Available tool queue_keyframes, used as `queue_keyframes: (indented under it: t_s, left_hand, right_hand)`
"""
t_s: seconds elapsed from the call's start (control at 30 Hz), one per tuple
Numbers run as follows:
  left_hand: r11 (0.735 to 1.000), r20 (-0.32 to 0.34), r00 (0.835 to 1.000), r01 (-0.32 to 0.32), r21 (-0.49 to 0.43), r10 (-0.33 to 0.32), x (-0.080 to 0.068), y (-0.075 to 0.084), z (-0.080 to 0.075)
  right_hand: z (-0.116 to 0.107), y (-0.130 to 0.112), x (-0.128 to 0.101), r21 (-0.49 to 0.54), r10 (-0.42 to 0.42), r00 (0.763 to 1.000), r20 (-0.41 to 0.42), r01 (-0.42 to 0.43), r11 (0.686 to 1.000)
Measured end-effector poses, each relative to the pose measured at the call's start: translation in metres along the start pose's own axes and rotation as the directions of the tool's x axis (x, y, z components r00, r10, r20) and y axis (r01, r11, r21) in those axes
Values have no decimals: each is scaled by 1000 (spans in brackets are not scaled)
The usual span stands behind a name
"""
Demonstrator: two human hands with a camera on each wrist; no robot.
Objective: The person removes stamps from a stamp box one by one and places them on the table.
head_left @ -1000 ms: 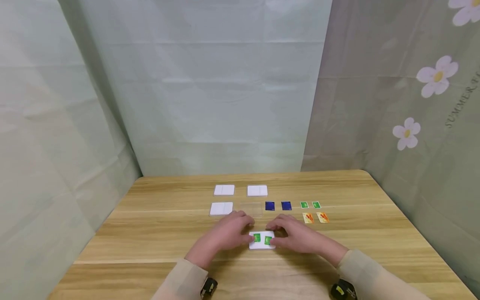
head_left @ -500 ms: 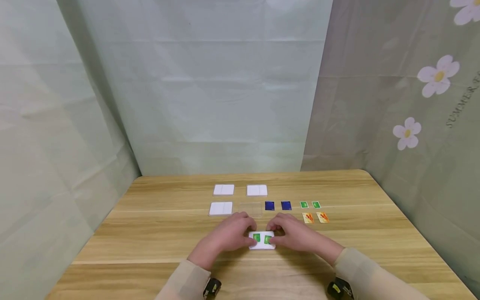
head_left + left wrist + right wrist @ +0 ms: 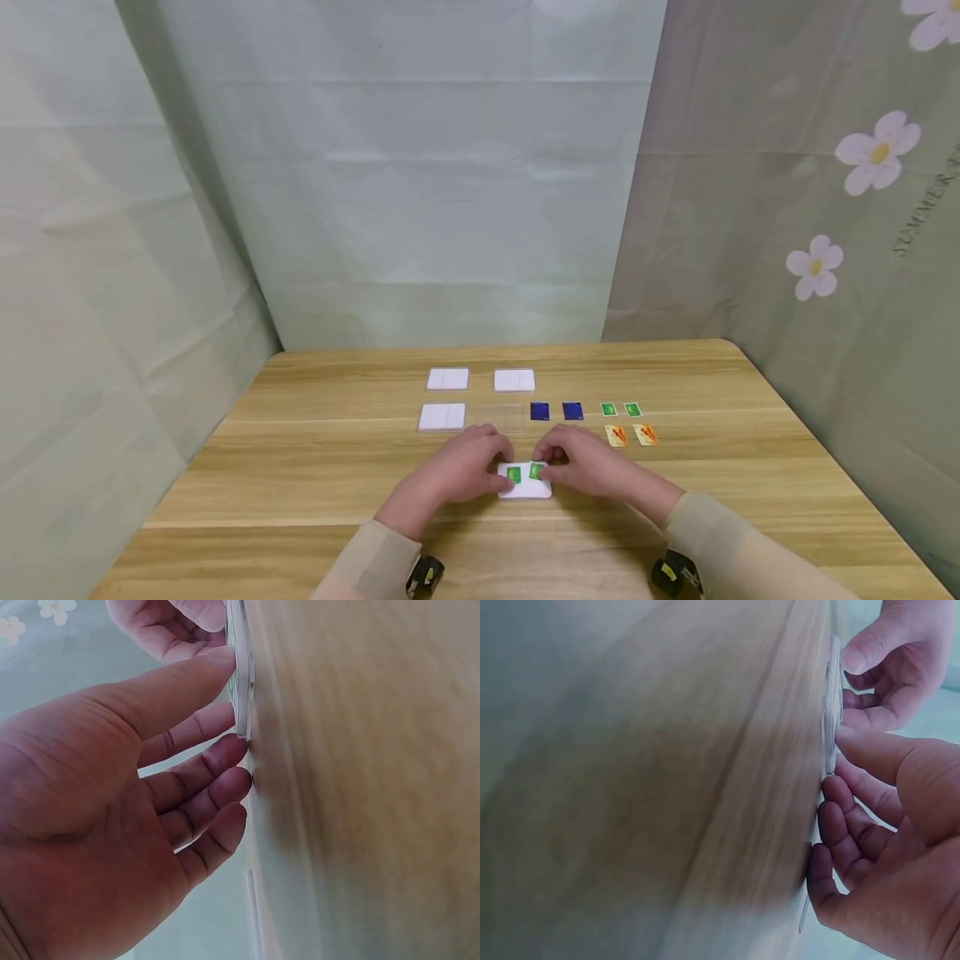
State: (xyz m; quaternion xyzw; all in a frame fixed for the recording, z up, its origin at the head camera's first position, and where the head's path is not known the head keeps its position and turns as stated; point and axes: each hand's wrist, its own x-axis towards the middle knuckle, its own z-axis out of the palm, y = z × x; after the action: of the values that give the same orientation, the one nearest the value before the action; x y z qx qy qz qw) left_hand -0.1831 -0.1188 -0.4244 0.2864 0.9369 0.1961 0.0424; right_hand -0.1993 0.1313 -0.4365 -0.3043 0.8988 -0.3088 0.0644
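Observation:
A white card (image 3: 525, 491) lies in front of me in the head view, with two small green picture cards on it. It looks layered, with a clear edge, in the left wrist view. My left hand (image 3: 467, 467) holds its left end, thumb on top beside the left green card (image 3: 513, 474) and fingers curled at the edge. With thumb and forefinger my right hand (image 3: 592, 465) pinches the right green card (image 3: 536, 470), which sits slightly tilted near the white card's far edge. The right fingertips are partly hidden in the head view.
Behind the hands lie white cards in clear cases (image 3: 442, 417) and a clear case without a white card (image 3: 500, 418). To the right are two dark blue cards (image 3: 572, 411), two green cards (image 3: 633, 409) and two orange cards (image 3: 616, 436) on the wooden table (image 3: 300, 500).
The right green card has slid away from me toward the white card's far edge, along with my right thumb. My left thumb came slightly further in over the white card, then stayed.

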Motion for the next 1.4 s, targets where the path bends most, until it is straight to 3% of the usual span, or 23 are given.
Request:
queue_keyframes:
  t_s: [0.37,0.9,1.2,1.4]
  left_hand:
    - [1000,1,1000,1,-28,-1,-2,-1,1]
    - [999,42,999,1,-39,0,-7,-5,2]
    - [998,32,999,1,-68,1,-8,-8,4]
    - [999,34,999,13,-53,-11,-8,-6,3]
  right_hand:
    - [1,-2,2,69,65,998,-15,-63,996]
    - [-1,-1,1,137,77,996,-47,-70,988]
    - [-18,6,-2,153,44,997,-66,-34,988]
    - [-36,15,-7,123,81,993,-80,-71,990]
